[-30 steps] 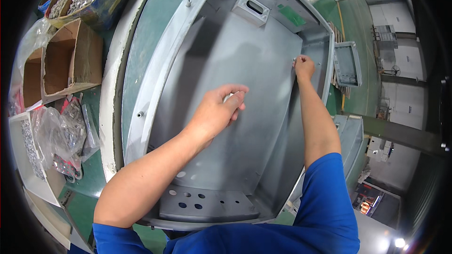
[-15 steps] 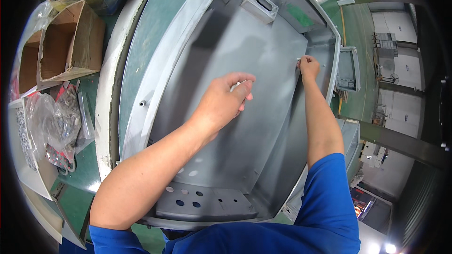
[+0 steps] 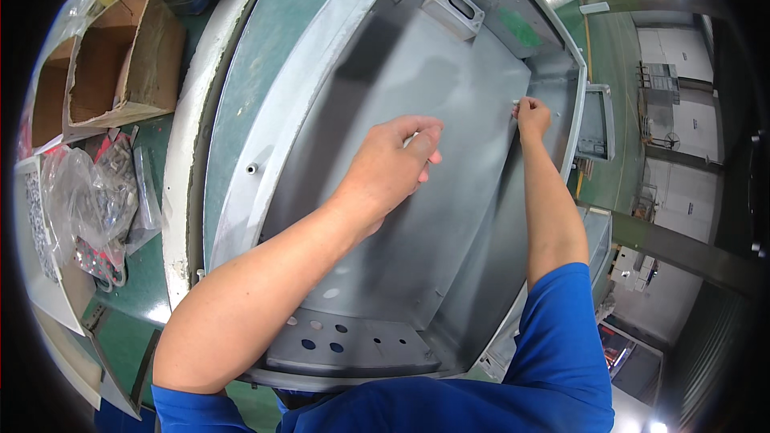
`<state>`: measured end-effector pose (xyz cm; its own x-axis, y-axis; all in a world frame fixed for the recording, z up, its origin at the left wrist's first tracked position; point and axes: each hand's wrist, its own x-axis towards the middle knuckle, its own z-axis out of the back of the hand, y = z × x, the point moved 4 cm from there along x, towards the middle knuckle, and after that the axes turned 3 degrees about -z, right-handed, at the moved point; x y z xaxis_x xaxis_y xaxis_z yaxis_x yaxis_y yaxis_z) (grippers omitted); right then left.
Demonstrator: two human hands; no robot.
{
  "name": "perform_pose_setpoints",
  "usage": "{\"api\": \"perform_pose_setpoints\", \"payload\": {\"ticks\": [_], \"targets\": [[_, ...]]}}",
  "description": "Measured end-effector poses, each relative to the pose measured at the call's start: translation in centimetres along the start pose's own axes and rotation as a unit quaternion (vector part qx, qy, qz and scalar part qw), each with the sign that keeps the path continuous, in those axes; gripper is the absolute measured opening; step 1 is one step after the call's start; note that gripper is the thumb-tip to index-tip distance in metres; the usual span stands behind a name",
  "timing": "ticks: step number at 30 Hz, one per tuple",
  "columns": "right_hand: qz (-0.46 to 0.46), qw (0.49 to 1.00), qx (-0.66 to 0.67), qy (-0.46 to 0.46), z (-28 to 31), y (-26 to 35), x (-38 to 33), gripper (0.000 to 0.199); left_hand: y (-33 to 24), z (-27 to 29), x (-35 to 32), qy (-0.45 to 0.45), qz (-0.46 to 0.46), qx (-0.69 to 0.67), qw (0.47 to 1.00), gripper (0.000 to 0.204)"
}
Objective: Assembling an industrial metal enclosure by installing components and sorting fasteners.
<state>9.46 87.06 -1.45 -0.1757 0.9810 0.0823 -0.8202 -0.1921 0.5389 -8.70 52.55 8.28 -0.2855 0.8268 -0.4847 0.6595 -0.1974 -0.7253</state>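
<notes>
A large grey metal enclosure [image 3: 465, 224] lies open in front of me. Over its inside my left hand [image 3: 399, 162] is held with curled fingers; a small whitish bit shows between thumb and fingers, too hidden to name. My right hand [image 3: 532, 119] reaches to the far right inside the enclosure, thumb and fingertips pinched at the side wall. At those fingertips is a small pale piece [image 3: 515, 104], too small to make out. A grey box-shaped fitting with a dark oval slot [image 3: 461, 8] sits at the far end. Several round holes pierce the near end panel [image 3: 361, 361].
Left of the enclosure is a green worktop [image 3: 249, 72] with a pale, worn edge strip [image 3: 192, 136]. Cardboard boxes [image 3: 148, 72], clear plastic bags of small parts [image 3: 88, 192] and a white bin [image 3: 72, 297] stand further left. Another grey metal frame [image 3: 595, 120] is beyond the right wall.
The enclosure and both hands appear shifted slightly right in the picture. Both hands keep nearly the same pose, the right one still at the side wall.
</notes>
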Motion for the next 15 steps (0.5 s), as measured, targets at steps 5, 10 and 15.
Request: {"api": "perform_pose_setpoints", "payload": {"ticks": [5, 10, 15], "targets": [[-0.002, 0.999, -0.015, -0.028, 0.1, 0.0, -0.3, 0.021, 0.2, 0.2, 0.3, 0.007, 0.017, -0.057, 0.998, 0.034], [0.087, 0.953, -0.178, -0.227, 0.9, 2.3, -2.0, 0.023, 0.4, 0.3, 0.4, 0.014, 0.028, -0.123, 0.992, 0.039], [0.086, 0.937, 0.217, 0.261, -1.0, 11.3, -7.7, 0.021, 0.4, 0.3, 0.2, -0.009, 0.030, -0.159, 0.987, 0.041]]}}
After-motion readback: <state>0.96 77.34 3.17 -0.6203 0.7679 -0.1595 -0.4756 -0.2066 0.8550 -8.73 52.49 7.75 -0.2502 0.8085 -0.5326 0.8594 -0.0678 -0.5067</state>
